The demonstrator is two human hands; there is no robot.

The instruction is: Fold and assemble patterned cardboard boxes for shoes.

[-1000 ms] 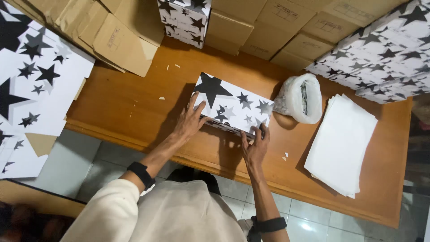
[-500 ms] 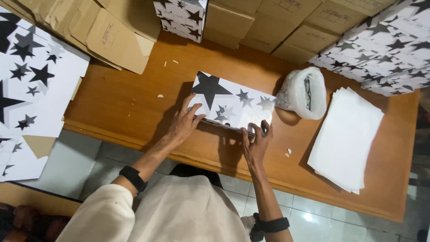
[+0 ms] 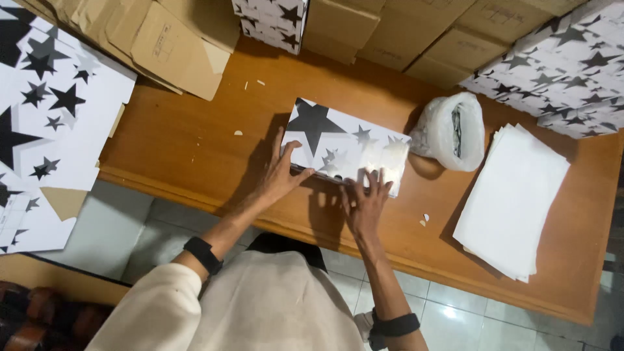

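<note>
Both hands pressed a star-papered box [image 3: 344, 146] on the table [image 3: 195, 136].

The left hand [image 3: 281, 177] lay flat with spread fingers on the box's near left edge; the right hand [image 3: 365, 205] spread open against its near right side. The box sat mid-table, a tape bag [image 3: 450, 132] just beside it, white sheets [image 3: 513, 198] further right.

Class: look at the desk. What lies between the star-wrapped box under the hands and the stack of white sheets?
In the head view, a white plastic bag lies between the star-wrapped box and the stack of white sheets, beside the box's right end.
</note>
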